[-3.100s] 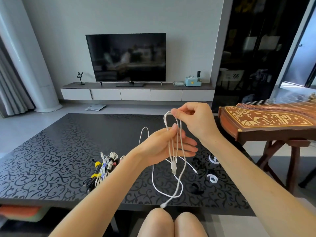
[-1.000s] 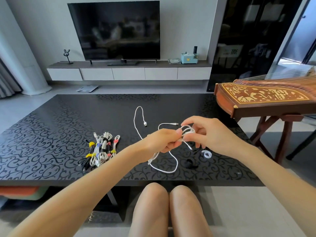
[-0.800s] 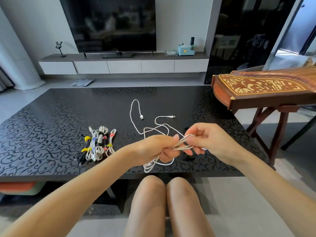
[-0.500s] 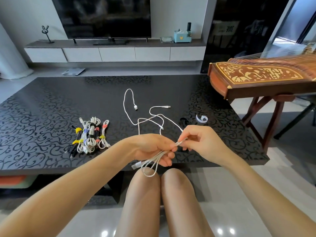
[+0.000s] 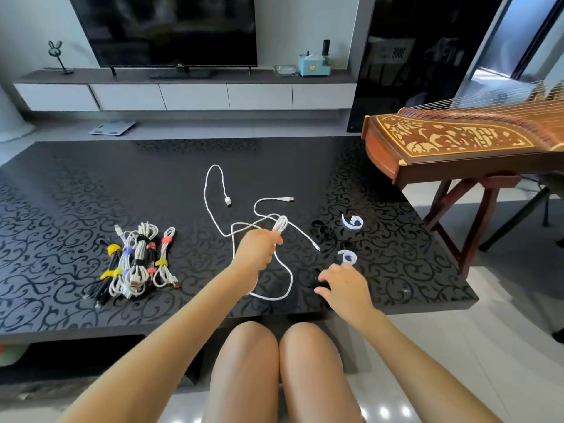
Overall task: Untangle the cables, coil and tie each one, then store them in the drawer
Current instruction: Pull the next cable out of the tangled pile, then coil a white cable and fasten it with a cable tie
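My left hand (image 5: pixel 258 250) grips a white cable (image 5: pixel 280 225) folded into a short coil just above the black patterned table (image 5: pixel 76 184). Its loose tail loops down to the table's front edge. More loose white cable (image 5: pixel 210 184) lies further back, with two plugs showing. My right hand (image 5: pixel 343 286) is lowered to the table with fingers spread, touching a black tie (image 5: pixel 320 282). A white tie (image 5: pixel 348 257) lies just beyond its fingertips. Another white tie (image 5: pixel 352 221) and another black tie (image 5: pixel 319 228) lie further back. Several tied cables (image 5: pixel 137 264) are heaped at the left.
A wooden stringed instrument (image 5: pixel 457 148) on a stand overhangs the table's right side. A TV console (image 5: pixel 195 96) with white drawer fronts runs along the far wall under a TV. My knees (image 5: pixel 274 361) are below the table's front edge.
My right hand let go of the white cable and dropped to the black tie at the right. My left hand carried the coil forward over the table. The camera tilted down.
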`<state>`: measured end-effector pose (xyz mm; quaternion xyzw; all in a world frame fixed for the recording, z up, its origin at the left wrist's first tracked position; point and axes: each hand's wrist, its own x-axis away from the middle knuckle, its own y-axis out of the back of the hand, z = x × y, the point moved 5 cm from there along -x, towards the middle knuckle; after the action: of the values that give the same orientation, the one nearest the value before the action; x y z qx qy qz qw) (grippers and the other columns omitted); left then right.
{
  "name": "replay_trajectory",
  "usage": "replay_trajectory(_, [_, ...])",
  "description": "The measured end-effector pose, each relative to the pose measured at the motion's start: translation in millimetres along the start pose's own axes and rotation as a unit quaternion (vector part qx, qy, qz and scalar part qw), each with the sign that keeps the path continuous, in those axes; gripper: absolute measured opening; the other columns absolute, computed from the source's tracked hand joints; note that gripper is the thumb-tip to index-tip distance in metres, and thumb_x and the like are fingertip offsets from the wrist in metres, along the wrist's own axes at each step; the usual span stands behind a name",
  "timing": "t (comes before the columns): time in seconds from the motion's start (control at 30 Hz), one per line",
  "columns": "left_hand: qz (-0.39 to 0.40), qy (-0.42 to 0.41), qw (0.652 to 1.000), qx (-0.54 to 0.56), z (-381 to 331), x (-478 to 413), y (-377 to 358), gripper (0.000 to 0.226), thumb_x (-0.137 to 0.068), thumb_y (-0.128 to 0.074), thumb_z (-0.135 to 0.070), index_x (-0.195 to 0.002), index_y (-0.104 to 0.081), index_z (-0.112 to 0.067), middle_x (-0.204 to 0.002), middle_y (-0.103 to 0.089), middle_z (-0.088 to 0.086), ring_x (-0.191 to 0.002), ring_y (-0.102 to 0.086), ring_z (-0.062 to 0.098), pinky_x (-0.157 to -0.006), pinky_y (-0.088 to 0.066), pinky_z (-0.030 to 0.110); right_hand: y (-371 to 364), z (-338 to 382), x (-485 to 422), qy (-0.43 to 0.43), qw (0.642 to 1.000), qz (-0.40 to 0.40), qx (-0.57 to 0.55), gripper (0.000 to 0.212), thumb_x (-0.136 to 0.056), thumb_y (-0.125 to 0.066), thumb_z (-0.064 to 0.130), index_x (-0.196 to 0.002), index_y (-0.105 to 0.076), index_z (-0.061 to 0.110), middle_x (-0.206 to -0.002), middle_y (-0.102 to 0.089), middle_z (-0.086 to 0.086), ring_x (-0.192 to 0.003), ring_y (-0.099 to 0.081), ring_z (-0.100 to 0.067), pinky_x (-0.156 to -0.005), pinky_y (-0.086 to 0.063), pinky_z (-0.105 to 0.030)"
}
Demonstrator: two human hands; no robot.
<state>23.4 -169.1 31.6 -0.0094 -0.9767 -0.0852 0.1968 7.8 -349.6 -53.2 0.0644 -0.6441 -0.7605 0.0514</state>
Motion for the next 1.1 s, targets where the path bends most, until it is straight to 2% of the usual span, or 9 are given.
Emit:
replay_trajectory(0.13, [0.023,-0.053,0.998,-0.034,9.7,-7.0,-6.0,0.023,-0.087,-0.064,-0.020,-0.071,-0.049,-0.013,-0.052,-0.033,-0.007,-0.039,-0.028,0.007,-0.039,-0.022,0.016,5.1,2.8,-3.1,-0.106,0.971,-0.022,-0.215,0.014,-0.093,-0.056,0.025,-0.084,-0.061,0.015,-0.079,-0.059,0.006,-0.079,-0.054,-0.015,-0.066,-0.038,-0.022])
replay_trajectory(0.3, [0.028,-0.221,0.971,-0.092,-3.4,8.0,-12.8,0.019,-0.080,-0.072,-0.010,-0.088,-0.068,-0.027,-0.059,-0.060,-0.013,-0.059,-0.055,0.002,-0.063,-0.041,0.011,42.1,27.5,1.0,-0.153,0.683,0.075,-0.710,0.015,-0.094,-0.054,0.008,-0.083,-0.064,0.002,-0.070,-0.065,-0.005,-0.057,-0.055,-0.010,-0.051,-0.046,-0.021])
replay_trajectory(0.4, [0.046,-0.287,0.949,-0.118,-13.0,22.3,-16.5,0.021,-0.079,-0.075,-0.014,-0.089,-0.071,-0.033,-0.068,-0.067,-0.019,-0.066,-0.060,-0.003,-0.068,-0.046,0.013,60.5,33.7,4.1,-0.243,0.542,0.105,-0.797,0.009,-0.089,-0.060,0.006,-0.088,-0.066,0.000,-0.069,-0.061,-0.008,-0.050,-0.053,-0.011,-0.046,-0.046,-0.020])
replay_trajectory(0.47, [0.022,-0.352,0.913,-0.206,-20.7,32.8,-16.2,0.021,-0.078,-0.076,-0.020,-0.096,-0.073,-0.032,-0.071,-0.068,-0.019,-0.069,-0.060,-0.002,-0.070,-0.047,0.017,68.9,39.4,8.0,-0.287,0.492,0.127,-0.812,0.007,-0.085,-0.063,0.007,-0.083,-0.066,0.002,-0.065,-0.056,-0.006,-0.045,-0.049,-0.011,-0.041,-0.042,-0.018])
replay_trajectory(0.7, [-0.049,-0.555,0.742,-0.374,-48.3,69.7,-11.9,0.031,-0.067,-0.079,-0.011,-0.096,-0.076,-0.020,-0.057,-0.064,-0.005,-0.049,-0.058,0.016,-0.049,-0.042,0.020,86.5,61.8,22.5,-0.342,0.435,0.189,-0.811,0.018,-0.075,-0.065,0.012,-0.059,-0.059,0.007,-0.051,-0.046,0.000,-0.041,-0.032,-0.011,-0.042,-0.025,-0.019])
replay_trajectory(0.83, [-0.076,-0.572,0.705,-0.413,-48.2,80.1,-8.2,0.026,-0.062,-0.069,-0.009,-0.086,-0.077,-0.018,-0.052,-0.062,-0.005,-0.043,-0.057,0.018,-0.043,-0.040,0.018,94.6,66.3,28.5,-0.330,0.474,0.203,-0.791,0.024,-0.082,-0.062,0.016,-0.058,-0.060,0.009,-0.050,-0.048,0.000,-0.046,-0.032,-0.010,-0.039,-0.027,-0.018])
replay_trajectory(0.93, [-0.100,-0.503,0.790,-0.337,-49.6,80.8,-0.3,0.008,-0.077,-0.065,-0.011,-0.074,-0.071,-0.012,-0.052,-0.059,-0.004,-0.051,-0.053,0.014,-0.050,-0.042,0.026,98.8,70.9,30.7,-0.289,0.547,0.190,-0.762,0.022,-0.081,-0.063,0.014,-0.060,-0.068,0.011,-0.056,-0.053,0.000,-0.046,-0.040,-0.011,-0.044,-0.035,-0.020])
replay_trajectory(1.03, [-0.052,-0.360,0.916,-0.167,-49.2,75.1,7.2,0.030,-0.087,-0.066,-0.024,-0.070,-0.061,0.000,-0.056,-0.050,0.009,-0.055,-0.039,0.009,-0.055,-0.033,0.028,106.3,71.1,27.9,-0.232,0.632,0.087,-0.734,0.015,-0.089,-0.062,0.022,-0.080,-0.070,0.013,-0.074,-0.064,0.002,-0.068,-0.056,-0.013,-0.064,-0.047,-0.027])
replay_trajectory(1.1, [-0.015,-0.318,0.947,-0.055,-54.2,79.3,9.1,0.029,-0.088,-0.065,-0.020,-0.068,-0.063,0.000,-0.053,-0.044,0.002,-0.049,-0.035,0.008,-0.052,-0.029,0.020,115.5,73.1,26.4,-0.162,0.665,0.021,-0.729,0.018,-0.094,-0.056,0.022,-0.085,-0.070,0.014,-0.084,-0.068,0.003,-0.086,-0.061,-0.015,-0.083,-0.050,-0.032])
